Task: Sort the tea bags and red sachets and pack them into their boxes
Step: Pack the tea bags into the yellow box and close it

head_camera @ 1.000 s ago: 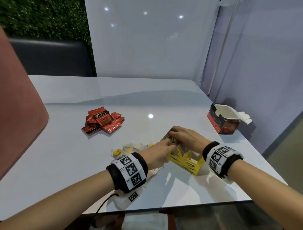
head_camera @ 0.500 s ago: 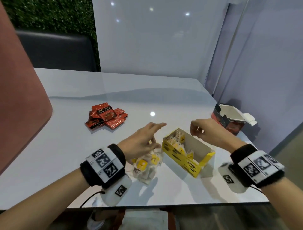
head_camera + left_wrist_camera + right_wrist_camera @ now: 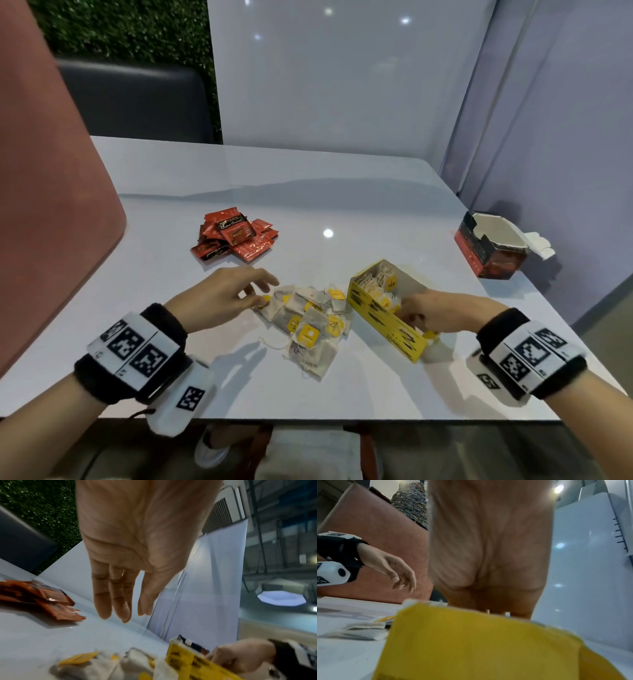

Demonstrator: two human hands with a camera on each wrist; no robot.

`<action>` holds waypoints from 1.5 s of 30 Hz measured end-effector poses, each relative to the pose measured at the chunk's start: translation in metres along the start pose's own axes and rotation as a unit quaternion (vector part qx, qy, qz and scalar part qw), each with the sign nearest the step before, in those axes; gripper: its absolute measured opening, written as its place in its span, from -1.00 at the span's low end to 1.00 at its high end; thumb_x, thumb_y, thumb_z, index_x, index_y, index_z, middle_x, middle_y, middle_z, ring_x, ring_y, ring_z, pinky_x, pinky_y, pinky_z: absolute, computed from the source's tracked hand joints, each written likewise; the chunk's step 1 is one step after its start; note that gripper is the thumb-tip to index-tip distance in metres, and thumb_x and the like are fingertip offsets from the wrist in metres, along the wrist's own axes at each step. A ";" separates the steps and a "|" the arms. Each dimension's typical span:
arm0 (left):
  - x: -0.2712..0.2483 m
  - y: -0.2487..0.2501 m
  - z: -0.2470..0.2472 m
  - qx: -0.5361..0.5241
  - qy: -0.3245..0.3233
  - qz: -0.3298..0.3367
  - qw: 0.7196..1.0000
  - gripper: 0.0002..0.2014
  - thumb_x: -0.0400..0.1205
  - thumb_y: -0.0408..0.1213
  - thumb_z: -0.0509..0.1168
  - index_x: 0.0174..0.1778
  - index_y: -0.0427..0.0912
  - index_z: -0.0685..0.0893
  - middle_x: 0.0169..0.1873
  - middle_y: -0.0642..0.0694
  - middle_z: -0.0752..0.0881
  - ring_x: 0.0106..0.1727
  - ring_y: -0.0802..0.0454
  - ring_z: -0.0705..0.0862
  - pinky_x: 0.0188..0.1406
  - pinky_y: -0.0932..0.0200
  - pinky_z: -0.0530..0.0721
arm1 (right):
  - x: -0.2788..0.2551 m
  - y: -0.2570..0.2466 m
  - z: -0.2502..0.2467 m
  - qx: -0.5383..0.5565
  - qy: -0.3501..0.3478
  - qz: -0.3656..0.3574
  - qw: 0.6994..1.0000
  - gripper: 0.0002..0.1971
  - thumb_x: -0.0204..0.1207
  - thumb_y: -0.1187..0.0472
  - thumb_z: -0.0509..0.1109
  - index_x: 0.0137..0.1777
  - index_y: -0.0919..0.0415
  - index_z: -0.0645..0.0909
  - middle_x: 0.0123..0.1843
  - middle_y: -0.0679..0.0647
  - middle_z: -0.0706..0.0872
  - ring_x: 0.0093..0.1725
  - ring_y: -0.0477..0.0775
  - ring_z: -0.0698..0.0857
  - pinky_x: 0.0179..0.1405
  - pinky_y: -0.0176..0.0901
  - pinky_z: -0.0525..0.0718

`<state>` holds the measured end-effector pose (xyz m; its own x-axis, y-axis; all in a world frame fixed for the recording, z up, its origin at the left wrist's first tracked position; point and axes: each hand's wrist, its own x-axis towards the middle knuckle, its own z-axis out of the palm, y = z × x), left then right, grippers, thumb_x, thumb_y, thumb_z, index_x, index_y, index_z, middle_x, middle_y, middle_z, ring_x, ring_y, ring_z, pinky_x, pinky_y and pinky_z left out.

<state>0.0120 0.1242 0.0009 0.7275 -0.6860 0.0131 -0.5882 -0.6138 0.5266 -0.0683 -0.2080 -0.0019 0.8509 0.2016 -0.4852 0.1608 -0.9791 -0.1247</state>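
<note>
My right hand reaches into the near end of the yellow box, its fingers down among the tea bags packed inside — whether they pinch one I cannot tell. Just left of the yellow box lies the loose heap of tea bags on the surface. My left hand hovers at the far-left edge of that heap, fingers relaxed and spread, holding nothing; whether the thumb touches a yellow tag I cannot tell. Beyond the heap, farther from the yellow box, sits the pile of red sachets. The red box stands open, well apart to the yellow box's far right.
</note>
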 end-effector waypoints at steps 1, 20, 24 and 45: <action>0.001 -0.004 0.003 0.020 -0.011 -0.008 1.000 -0.75 0.64 -0.24 0.27 0.24 0.00 0.60 0.04 0.09 0.67 -0.04 0.22 0.63 -0.07 0.43 0.56 | 0.002 0.000 0.003 -0.010 0.002 -0.006 1.000 -0.54 0.48 0.50 0.10 0.19 0.05 0.63 -0.04 -0.07 0.54 -0.14 -0.09 0.50 -0.16 -0.35 0.43; 0.063 -0.036 0.027 0.101 -0.064 -0.230 0.966 -0.49 0.50 -0.10 0.43 0.29 -0.25 0.48 0.24 -0.22 0.57 0.23 -0.14 0.56 0.10 0.05 0.54 | 0.008 -0.090 -0.015 -0.047 0.231 -0.043 0.971 -0.85 0.63 0.31 0.13 0.05 0.11 0.51 -0.02 0.03 0.57 -0.10 0.10 0.58 -0.23 -0.09 0.53; 0.067 -0.030 0.028 0.082 -0.076 -0.231 0.967 -0.65 0.52 -0.18 0.43 0.13 -0.25 0.55 0.15 -0.24 0.67 0.16 -0.14 0.63 0.11 0.05 0.60 | 0.046 -0.117 0.004 -0.016 0.199 -0.029 0.980 -0.77 0.59 0.23 0.24 0.21 0.18 0.39 0.09 0.11 0.57 0.02 0.18 0.60 -0.29 -0.07 0.41; 0.024 0.009 -0.010 -0.091 0.098 -0.127 0.983 -0.83 0.55 -0.25 0.39 0.04 -0.14 0.65 -0.15 -0.03 0.67 -0.07 0.05 0.60 -0.16 0.26 0.52 | 0.031 -0.111 0.012 0.852 0.211 -0.050 0.476 -0.88 0.52 0.44 0.35 0.02 0.32 0.59 -0.21 0.16 0.74 -0.33 -0.01 0.74 -0.36 -0.29 0.71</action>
<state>0.0272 0.1062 0.0149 0.9070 -0.4209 0.0163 -0.3195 -0.6623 0.6778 -0.0658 -0.0928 -0.0131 0.9643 -0.1298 -0.2307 -0.1228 0.5527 -0.8243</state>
